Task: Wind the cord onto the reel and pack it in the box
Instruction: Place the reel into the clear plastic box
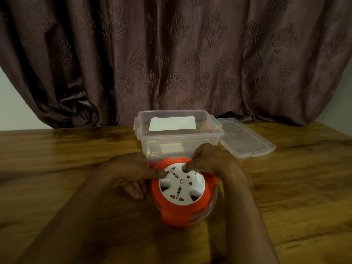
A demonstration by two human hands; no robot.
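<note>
At lower centre, both hands are gripping the orange extension cord reel (182, 195): left hand (131, 172) curling around its side, right hand (207, 161) seemingly pinching its white socket face, before the open clear storage box (179, 134)

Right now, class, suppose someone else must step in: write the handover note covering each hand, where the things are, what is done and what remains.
Left hand: holds the side of the reel, thumb on its white face.
Right hand: holds the reel's far edge, one of its fingers pressing into the white face.
Reel: on the table, in front of the box.
Box: open; its lid lies beside it on the right.
Done: no loose cord shows; how far it is wound I cannot tell.
Left: finish any winding, put the reel in the box.
</note>
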